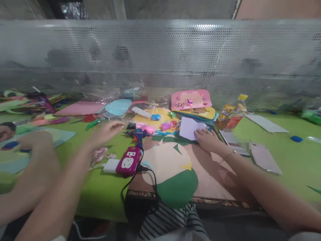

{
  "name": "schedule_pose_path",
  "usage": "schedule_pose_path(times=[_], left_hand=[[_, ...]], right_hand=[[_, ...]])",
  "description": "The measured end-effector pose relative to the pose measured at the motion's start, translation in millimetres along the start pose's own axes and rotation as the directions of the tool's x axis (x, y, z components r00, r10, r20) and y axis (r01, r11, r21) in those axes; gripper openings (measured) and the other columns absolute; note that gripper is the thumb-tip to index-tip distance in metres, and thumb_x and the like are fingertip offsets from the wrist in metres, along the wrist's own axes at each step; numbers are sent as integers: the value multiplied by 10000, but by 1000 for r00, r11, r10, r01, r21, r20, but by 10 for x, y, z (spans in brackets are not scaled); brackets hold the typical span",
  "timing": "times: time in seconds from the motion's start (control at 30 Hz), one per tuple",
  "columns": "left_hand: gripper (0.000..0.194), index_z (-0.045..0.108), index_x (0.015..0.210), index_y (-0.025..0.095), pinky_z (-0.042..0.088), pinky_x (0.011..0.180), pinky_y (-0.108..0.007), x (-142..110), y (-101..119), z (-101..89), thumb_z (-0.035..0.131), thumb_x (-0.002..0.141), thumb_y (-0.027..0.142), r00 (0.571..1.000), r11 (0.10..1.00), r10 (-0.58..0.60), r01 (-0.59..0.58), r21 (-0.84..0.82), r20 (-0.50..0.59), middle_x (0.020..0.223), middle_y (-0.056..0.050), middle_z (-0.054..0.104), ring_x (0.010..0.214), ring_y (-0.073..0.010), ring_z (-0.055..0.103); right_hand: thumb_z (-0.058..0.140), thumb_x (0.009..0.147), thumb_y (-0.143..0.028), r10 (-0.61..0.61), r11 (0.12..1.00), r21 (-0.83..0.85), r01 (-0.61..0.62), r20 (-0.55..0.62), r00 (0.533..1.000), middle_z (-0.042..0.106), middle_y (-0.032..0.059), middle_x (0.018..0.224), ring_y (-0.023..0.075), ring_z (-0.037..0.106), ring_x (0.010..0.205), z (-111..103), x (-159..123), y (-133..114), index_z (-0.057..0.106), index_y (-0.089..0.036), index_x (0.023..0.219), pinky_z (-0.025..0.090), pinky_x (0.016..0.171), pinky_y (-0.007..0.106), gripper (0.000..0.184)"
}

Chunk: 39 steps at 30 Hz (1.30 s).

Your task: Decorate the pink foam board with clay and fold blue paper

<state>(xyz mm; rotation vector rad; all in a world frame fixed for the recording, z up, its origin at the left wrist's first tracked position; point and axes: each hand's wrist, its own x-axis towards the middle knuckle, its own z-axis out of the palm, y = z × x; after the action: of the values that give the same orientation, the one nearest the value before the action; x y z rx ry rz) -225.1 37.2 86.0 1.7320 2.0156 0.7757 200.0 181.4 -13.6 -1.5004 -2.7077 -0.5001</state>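
My left hand (107, 132) is above the green table with its fingers stretched to the right, holding nothing I can see. Close to its fingertips lie a blue glue gun (139, 136) and small bags of bright clay (146, 128). My right hand (209, 140) lies spread, its fingertips on the edge of a lavender sheet of paper (188, 128). In front of me are a cream paper cutout (167, 162) and a green one (179, 189), which hangs past the table edge. A magenta power strip (129, 161) with a white plug (111, 165) stands left of them.
On the left, another person's hand (35, 139) works over light blue paper (66, 134). A pink tray (192, 99), a snack bag (225, 115) and a yellow-capped bottle (241, 105) stand at the back. Phones (265, 159) lie right. A perforated metal screen (160, 57) closes off the far side.
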Motion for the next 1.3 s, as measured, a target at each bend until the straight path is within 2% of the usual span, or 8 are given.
schedule_pose_path(times=[0.1, 0.2, 0.33, 0.5, 0.7, 0.93, 1.13, 1.3], left_hand=[[340, 575, 1169, 211, 357, 979, -354, 210, 271, 77, 453, 903, 384, 973, 966, 197, -214, 148, 124, 1260, -27, 559, 1124, -207, 510], [302, 606, 1137, 214, 320, 1011, -324, 532, 482, 330, 517, 861, 299, 906, 887, 319, -389, 250, 279, 1246, -22, 570, 1150, -202, 491], [417, 539, 1228, 140, 345, 1005, -375, 965, 559, 755, 560, 827, 250, 859, 807, 346, -478, 348, 376, 1299, -116, 518, 1193, -252, 469], [560, 385, 1360, 148, 362, 984, -460, 1188, 433, 1061, 566, 859, 321, 834, 736, 413, -542, 406, 365, 1340, -144, 445, 1201, -277, 453], [485, 416, 1349, 139, 405, 936, -388, 1221, 251, 1161, 478, 894, 295, 847, 719, 428, -531, 449, 315, 1275, -157, 491, 1139, -259, 506], [331, 543, 1200, 168, 432, 890, -428, 1299, 165, 1222, 511, 907, 319, 851, 684, 453, -522, 510, 265, 1246, -108, 504, 1059, -236, 530], [210, 614, 1035, 164, 354, 971, -488, 1292, 106, 1256, 574, 870, 287, 834, 629, 495, -537, 562, 243, 1264, -87, 501, 1163, -264, 451], [156, 636, 953, 152, 387, 924, -455, 1277, 125, 1277, 583, 854, 260, 829, 612, 502, -543, 575, 248, 1195, -86, 538, 1095, -247, 489]], right_hand=[[350, 910, -273, 25, 1000, 13, -25, 16, 1000, 454, 233, 1360, 371, 471, 1204, -63, 62, 79, 491, -110, 1288, 252, 982, 677, 435], [476, 865, -354, 24, 999, 29, -26, 51, 998, 447, 237, 1366, 399, 461, 1211, -113, 96, 123, 512, -130, 1268, 246, 971, 695, 462], [494, 859, -443, -11, 998, 59, 8, 58, 998, 369, 213, 1437, 393, 369, 1296, -162, 46, 15, 450, -147, 1331, 270, 986, 661, 559], [405, 911, -315, -159, 983, 92, 159, -8, 987, 315, 93, 1495, 280, 322, 1342, -335, -21, -302, 407, -229, 1364, 262, 1062, 523, 461], [436, 887, -212, -331, 935, 79, 345, -145, 932, 459, 124, 1376, 258, 477, 1184, -437, 246, -613, 548, -174, 1208, 306, 1024, 439, 342], [426, 875, -124, -342, 936, 35, 349, -133, 930, 584, 157, 1127, 261, 512, 1073, -305, 604, -726, 576, -116, 1111, 335, 949, 406, 280], [391, 890, -82, -335, 940, 20, 339, -118, 935, 599, 151, 1049, 238, 539, 983, -248, 656, -721, 573, -112, 1078, 371, 856, 367, 263], [412, 893, -98, -311, 947, 49, 317, -96, 945, 615, 132, 1019, 222, 555, 965, -257, 667, -748, 604, -128, 1033, 374, 848, 349, 239]])
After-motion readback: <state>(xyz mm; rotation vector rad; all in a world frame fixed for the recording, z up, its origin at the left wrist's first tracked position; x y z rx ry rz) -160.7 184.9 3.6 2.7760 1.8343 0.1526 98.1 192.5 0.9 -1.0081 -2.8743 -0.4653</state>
